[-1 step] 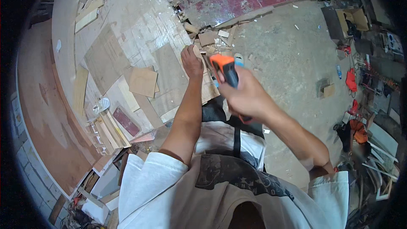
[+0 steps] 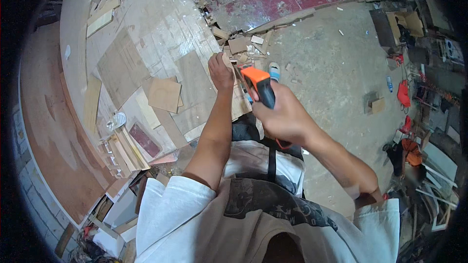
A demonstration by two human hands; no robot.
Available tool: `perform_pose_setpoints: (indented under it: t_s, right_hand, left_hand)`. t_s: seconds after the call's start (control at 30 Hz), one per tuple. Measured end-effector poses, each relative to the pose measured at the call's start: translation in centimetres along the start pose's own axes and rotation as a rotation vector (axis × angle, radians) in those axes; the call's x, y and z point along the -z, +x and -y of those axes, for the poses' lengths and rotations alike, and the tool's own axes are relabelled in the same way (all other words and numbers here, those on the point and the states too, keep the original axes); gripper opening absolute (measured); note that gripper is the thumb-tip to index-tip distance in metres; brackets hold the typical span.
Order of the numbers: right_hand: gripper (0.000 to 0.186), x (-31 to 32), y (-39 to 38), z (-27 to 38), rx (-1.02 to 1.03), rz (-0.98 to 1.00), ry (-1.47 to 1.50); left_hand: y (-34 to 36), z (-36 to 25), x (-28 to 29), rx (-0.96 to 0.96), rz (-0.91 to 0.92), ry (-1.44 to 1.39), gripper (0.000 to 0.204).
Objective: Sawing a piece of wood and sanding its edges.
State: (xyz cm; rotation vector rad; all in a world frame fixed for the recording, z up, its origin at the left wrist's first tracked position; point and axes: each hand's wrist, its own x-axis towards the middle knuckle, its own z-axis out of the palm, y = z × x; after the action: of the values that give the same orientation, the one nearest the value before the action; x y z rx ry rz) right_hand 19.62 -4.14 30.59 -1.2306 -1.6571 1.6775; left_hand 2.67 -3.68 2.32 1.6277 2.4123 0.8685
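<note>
The right hand (image 2: 282, 114) is wrapped firmly around the black-and-orange handle of what looks like a handsaw (image 2: 256, 75), held just right of the worktable (image 2: 151, 14). The left hand (image 2: 222, 71), fingers bent, rests at the table's edge near the saw; whether it grips anything I cannot tell.

Free room over floor (image 2: 336, 78) right of right hand (image 2: 285, 116); wood scraps (image 2: 238, 45) clutter beyond left hand (image 2: 222, 71).
</note>
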Motion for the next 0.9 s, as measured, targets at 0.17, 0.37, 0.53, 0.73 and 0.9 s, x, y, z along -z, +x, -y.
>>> perform_pose_setpoints:
  t_s: [0.17,0.37,0.53,0.73,0.9]
  right_hand:
    - [0.009,-0.5,1.4,-1.3,-0.383,0.032,0.050]
    - [0.016,-0.6,2.4,-1.1,-0.441,0.049,0.105]
    - [0.009,-4.6,6.6,-12.7,-0.219,0.015,-0.085]
    - [0.016,-3.2,6.6,-8.7,-0.354,0.015,0.023]
    - [0.020,-4.8,12.3,-12.8,-0.413,0.042,-0.035]
  left_hand:
    - [-0.3,0.0,0.3,-0.005,-0.008,0.049,0.050]
    - [-0.2,-0.7,0.6,0.001,-0.010,-0.004,0.049]
    - [0.0,-0.1,0.2,-0.010,-0.038,-0.016,0.049]
    - [-0.2,0.1,0.5,-0.010,-0.008,0.053,0.049]
    - [0.1,-1.1,-0.2,-0.022,-0.013,-0.003,0.048]
